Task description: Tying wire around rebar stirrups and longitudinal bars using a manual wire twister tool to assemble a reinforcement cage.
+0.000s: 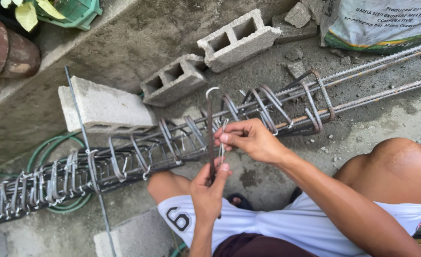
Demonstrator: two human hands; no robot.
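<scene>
Head view: the left hand (206, 192) is closed around a hooked tool (210, 138), its lower end hidden in the fist. At one o'clock from it, the right hand (248, 139) pinches a thin wire (222, 143), hard to make out, just before the rebar cage (139, 157). At twelve lie hollow blocks (205, 57); at one, a sack (381, 21), cut off, contents unseen.

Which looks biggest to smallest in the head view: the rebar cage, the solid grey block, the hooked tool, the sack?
1. Rebar cage, spanning nearly the whole picture.
2. Solid grey block and sack: unsure, the sack is cut off by the edge.
3. Hooked tool, thin, in the left hand.
</scene>
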